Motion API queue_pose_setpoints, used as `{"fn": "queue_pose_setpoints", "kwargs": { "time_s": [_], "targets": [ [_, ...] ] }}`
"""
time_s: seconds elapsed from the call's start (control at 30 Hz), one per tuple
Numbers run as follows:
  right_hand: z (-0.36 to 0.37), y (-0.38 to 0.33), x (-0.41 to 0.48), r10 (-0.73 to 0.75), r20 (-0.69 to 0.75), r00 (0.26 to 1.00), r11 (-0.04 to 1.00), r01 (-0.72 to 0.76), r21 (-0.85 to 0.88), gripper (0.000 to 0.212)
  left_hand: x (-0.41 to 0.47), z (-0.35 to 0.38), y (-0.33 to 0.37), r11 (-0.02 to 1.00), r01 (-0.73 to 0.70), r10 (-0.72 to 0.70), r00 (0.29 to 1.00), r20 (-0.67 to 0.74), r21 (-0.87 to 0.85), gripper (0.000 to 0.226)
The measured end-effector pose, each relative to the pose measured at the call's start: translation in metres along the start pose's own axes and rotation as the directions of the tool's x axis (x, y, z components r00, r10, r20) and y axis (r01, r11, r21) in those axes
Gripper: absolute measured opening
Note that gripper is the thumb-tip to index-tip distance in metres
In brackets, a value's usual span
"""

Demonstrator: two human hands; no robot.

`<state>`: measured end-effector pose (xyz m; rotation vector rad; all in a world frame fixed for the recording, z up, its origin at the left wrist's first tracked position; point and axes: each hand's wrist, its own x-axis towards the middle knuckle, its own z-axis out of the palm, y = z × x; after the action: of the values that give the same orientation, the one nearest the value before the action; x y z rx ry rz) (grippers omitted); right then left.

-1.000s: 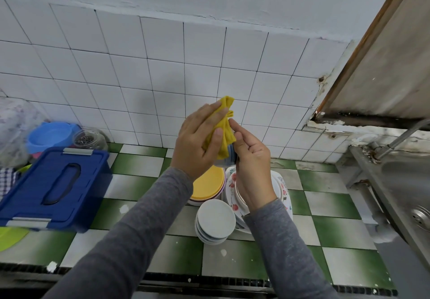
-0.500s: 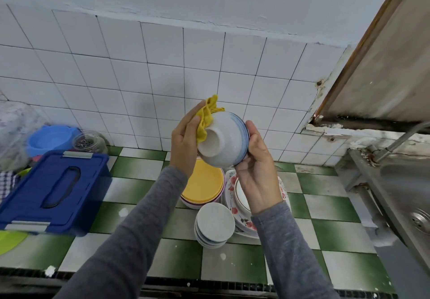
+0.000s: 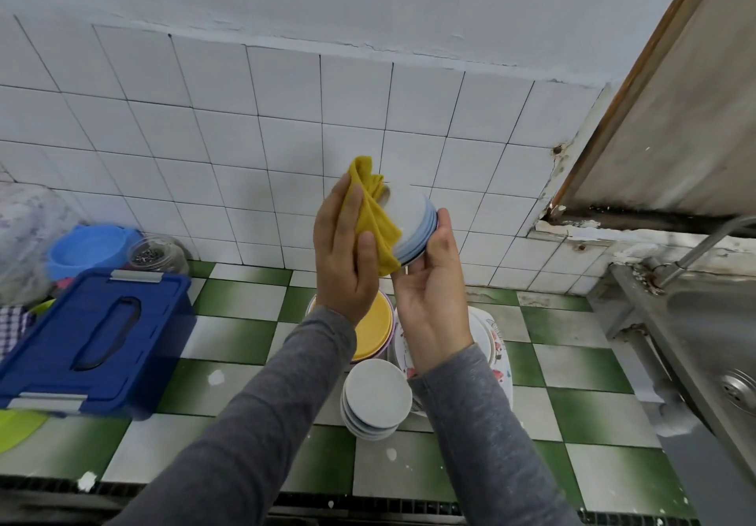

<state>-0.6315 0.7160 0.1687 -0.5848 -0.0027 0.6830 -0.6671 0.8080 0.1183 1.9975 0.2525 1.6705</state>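
The bowl [image 3: 411,224], white with blue bands, is held up in front of the tiled wall [image 3: 245,124], above the crockery on the bench [image 3: 572,366]. A moment ago its foot faced me with the yellow cloth [image 3: 374,218] bunched at the upper edge. Now the bowl has been turned and the cloth drawn down across its outer side, so I judge the outside nearly wiped.

The left hand [image 3: 347,255] grips the cloth and presses it on the bowl. The right hand [image 3: 429,292] cradles the bowl from below, thumb on the rim; its other fingers are hidden behind it.

The bowl's inside faces away. The sleeves cover parts of the yellow plate [image 3: 374,321] and flowered plate [image 3: 497,345]; the stack of white saucers [image 3: 376,394] shows fully.
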Motion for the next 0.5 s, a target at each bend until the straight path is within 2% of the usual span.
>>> {"fn": "queue_pose_setpoints", "kwargs": {
  "time_s": [0.17, 0.3, 0.37, 0.47, 0.5],
  "targets": [
    [0.009, 0.000, -0.006, -0.054, -0.014, 0.998, 0.990, 0.052, -0.132, 0.021, 0.008, -0.005, -0.006, 0.966, -0.210, 0.190, 0.972, 0.136, 0.152, 0.044],
    [0.012, 0.004, -0.011, -0.143, 0.008, 0.990, 0.940, 0.139, -0.312, 0.026, 0.021, -0.008, -0.003, 0.918, -0.359, 0.305, 0.911, 0.279, 0.169, 0.041],
    [0.011, 0.004, -0.014, -0.157, 0.035, 0.987, 0.909, 0.158, -0.385, 0.029, 0.025, -0.009, -0.002, 0.943, -0.305, 0.255, 0.920, 0.298, 0.134, 0.040],
    [0.005, 0.001, -0.019, -0.224, 0.107, 0.969, 0.826, 0.247, -0.506, 0.031, 0.024, -0.013, -0.004, 0.995, -0.085, 0.067, 0.959, 0.274, 0.053, 0.043],
    [0.003, 0.001, -0.020, -0.245, 0.124, 0.962, 0.796, 0.272, -0.541, 0.030, 0.022, -0.014, -0.004, 0.997, -0.059, 0.045, 0.961, 0.272, 0.044, 0.043]
  ]
}}
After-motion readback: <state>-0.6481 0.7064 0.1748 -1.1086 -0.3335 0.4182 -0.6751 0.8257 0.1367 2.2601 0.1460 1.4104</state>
